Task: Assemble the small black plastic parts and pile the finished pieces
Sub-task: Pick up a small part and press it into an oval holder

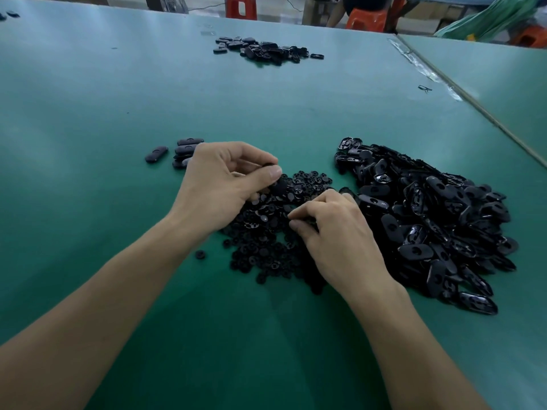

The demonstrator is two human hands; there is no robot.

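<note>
Work surface: a flat table (118, 93) covered in smooth matte green sheet. A seam runs diagonally at the right, with a strip of clear crinkled tape (423, 66) beside it. All parts lie loose on the sheet in heaps.

Heap 1, centre: small round pieces (260, 247), black, button-shaped, with notched centres. One loose round piece (200, 254) lies just left of this heap.

Heap 2, right: oblong shells (429, 220), glossy black plastic with rounded ends. Some lie with the hollow ribbed side up, others show a closed face with one hole. This heap touches Heap 1.

Heap 3, left of the hands: finished pieces (185, 150), a short stack of closed oblong units with one lying separately alongside.

Heap 4, far side of the table: a further pile of black parts (263, 50), too distant to tell their state.

Left hand (225, 184): raised above Heap 1, thumb and curled fingers clamped on a black part (279, 187).

Right hand (337, 235): lowered onto Heap 1, beside Heap 2, fingers curled with thumb and forefinger tips together. It cannot be told whether a piece lies between them.

Background: red and orange plastic stools (241, 7) and a green sack (488, 19) beyond the far edge.
</note>
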